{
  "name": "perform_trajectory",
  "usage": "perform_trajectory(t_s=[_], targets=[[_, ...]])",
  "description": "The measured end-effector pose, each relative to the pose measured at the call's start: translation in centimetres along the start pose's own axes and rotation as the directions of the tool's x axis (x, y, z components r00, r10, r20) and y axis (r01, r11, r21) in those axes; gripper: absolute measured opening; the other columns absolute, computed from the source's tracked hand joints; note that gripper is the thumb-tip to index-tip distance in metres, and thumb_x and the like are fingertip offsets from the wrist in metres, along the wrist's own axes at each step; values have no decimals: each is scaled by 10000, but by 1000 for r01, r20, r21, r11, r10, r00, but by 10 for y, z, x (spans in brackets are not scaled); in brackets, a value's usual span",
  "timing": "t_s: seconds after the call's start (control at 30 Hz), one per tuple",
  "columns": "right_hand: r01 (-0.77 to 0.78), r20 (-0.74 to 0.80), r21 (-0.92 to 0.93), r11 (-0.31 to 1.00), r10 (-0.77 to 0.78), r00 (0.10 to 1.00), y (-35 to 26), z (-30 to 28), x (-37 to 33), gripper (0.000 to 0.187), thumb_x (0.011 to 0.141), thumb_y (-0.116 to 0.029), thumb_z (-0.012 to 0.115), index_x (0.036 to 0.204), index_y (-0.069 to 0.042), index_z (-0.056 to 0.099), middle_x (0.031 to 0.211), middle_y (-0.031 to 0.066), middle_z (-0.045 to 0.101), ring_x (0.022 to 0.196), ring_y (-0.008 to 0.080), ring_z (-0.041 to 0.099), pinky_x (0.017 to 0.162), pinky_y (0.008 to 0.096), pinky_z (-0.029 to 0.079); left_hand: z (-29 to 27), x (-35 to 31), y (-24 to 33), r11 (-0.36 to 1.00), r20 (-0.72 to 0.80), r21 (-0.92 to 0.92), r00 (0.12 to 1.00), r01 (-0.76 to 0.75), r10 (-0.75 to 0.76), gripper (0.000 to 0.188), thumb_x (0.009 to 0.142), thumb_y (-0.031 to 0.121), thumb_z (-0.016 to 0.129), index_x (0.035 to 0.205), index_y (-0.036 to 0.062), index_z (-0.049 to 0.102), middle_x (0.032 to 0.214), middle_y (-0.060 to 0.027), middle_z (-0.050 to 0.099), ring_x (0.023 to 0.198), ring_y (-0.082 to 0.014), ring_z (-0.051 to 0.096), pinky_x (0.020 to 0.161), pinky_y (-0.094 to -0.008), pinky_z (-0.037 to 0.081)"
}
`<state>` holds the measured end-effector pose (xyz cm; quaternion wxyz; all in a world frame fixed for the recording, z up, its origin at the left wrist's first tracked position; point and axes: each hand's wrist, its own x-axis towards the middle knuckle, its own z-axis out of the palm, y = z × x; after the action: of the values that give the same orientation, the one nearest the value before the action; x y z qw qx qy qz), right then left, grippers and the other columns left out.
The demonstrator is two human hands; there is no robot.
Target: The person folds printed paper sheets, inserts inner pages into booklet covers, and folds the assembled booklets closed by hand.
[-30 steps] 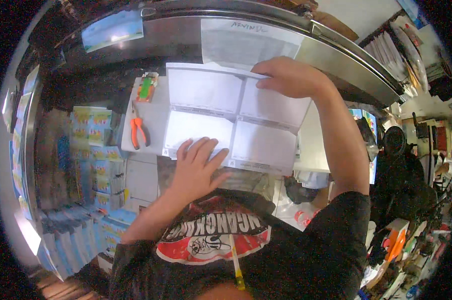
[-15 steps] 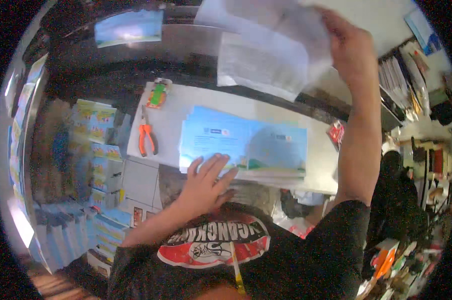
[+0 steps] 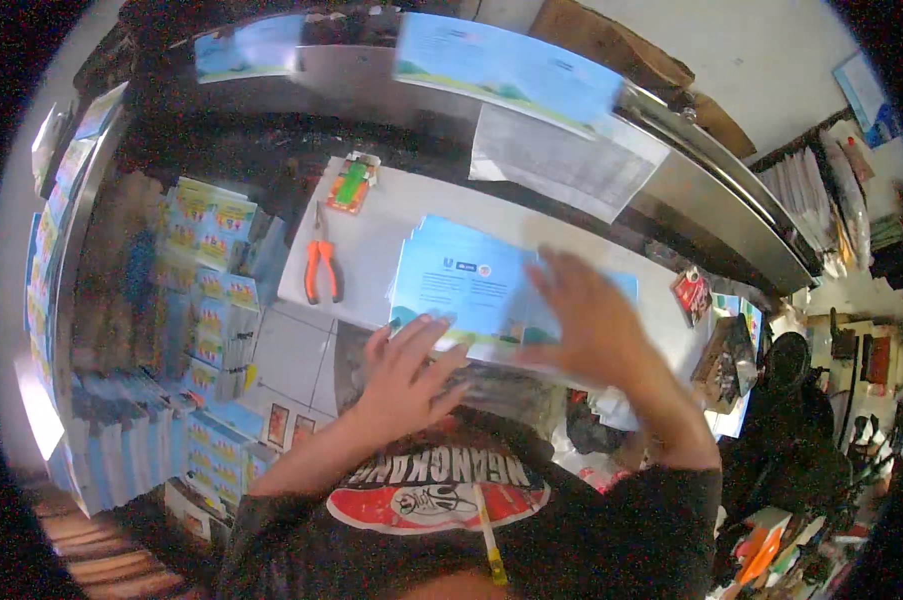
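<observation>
A stack of blue printed sheets (image 3: 461, 265) lies on the white tabletop (image 3: 366, 235) in front of me, its corners slightly fanned at the upper left. My left hand (image 3: 406, 375) is open, its spread fingertips resting on the stack's near left edge. Over the right half of the stack is my right hand (image 3: 596, 325), somewhat blurred, thumb and fingers apart and nothing visible in it. Whether it touches the paper I cannot tell. Another blue printed sheet (image 3: 506, 68) lies across the dark machine ledge beyond the table, above a hanging grey-white sheet (image 3: 561, 155).
Orange-handled pliers (image 3: 321, 265) and a small green-and-orange pack (image 3: 351, 185) lie at the table's left. A red packet (image 3: 690, 292) sits at its right end. Piles of printed booklets (image 3: 216, 320) stand to the left. A blue sheet (image 3: 246, 50) is at the far left.
My right hand has come down from the upper right to the stack. The sheet blurred beside it earlier now lies on the ledge. My left hand stays at the stack's near edge.
</observation>
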<state>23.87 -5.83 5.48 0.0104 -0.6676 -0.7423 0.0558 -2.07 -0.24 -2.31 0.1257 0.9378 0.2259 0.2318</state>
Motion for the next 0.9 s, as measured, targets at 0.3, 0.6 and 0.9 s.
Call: perform_trajectory(t_s=[0.3, 0.6, 0.9], targets=[[62, 254, 287, 956, -138, 957, 0, -26, -24, 462, 815, -151, 587, 1271, -86, 546, 1141, 196, 638, 1031, 331, 632, 845, 446, 530, 16, -3, 28, 942, -343, -14, 887, -334, 309, 462, 748, 387, 714, 1157, 197, 615, 1286, -84, 533, 1240, -256, 455, 1071, -517, 190], [72, 9, 243, 967, -77, 997, 94, -42, 56, 288, 907, -223, 548, 1097, -10, 587, 1019, 221, 638, 998, 407, 578, 864, 475, 451, 32, 18, 33, 987, 211, -12, 965, -158, 157, 620, 726, 351, 741, 1274, 131, 550, 1351, -104, 458, 1289, -288, 386, 1058, -531, 234], [-114, -142, 182, 977, 141, 980, 86, -97, 60, 381, 874, -221, 567, 1210, -45, 599, 1084, 205, 658, 993, 370, 630, 885, 423, 486, 22, 11, 27, 992, 233, -39, 964, -119, 125, 650, 710, 302, 728, 1314, 165, 530, 1405, -121, 427, 1311, -307, 378, 1056, -536, 252]])
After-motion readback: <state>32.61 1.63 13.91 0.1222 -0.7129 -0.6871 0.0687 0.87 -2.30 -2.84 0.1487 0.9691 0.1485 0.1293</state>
